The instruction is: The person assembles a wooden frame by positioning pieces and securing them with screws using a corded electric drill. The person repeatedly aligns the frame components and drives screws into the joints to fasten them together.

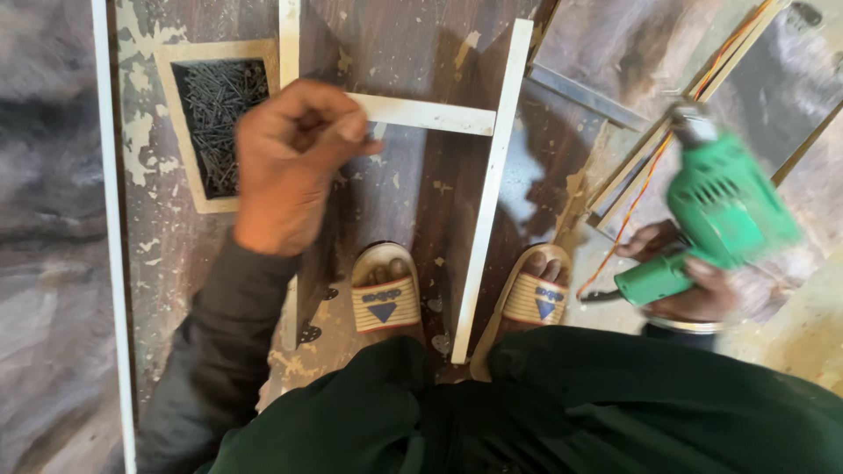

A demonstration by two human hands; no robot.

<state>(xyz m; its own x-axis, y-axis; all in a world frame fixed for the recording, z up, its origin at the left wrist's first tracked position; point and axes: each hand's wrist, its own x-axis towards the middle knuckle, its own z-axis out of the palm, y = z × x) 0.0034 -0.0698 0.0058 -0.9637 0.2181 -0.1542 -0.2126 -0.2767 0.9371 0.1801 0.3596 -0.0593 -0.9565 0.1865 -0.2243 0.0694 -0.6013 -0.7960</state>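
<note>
Dark green clothing [562,412] fills the bottom of the frame, two striped sandals [386,301] just above it on a dark wood board [413,189]. Left hand [294,162], upper left of centre, fingers curled and pinched together at the left end of a short white crosspiece strip [426,114]; whether it pinches something small, cannot tell. Strip's long axis runs left to right, butting into a long white strip [492,189] that runs top to bottom. Open box of dark nails [215,123] just left of that hand. Right hand [694,294], right of frame, wrapped around the handle of a green power drill [720,206], motion-blurred, nose pointing up, well apart from the crosspiece. Left hand is the nearer one.
</note>
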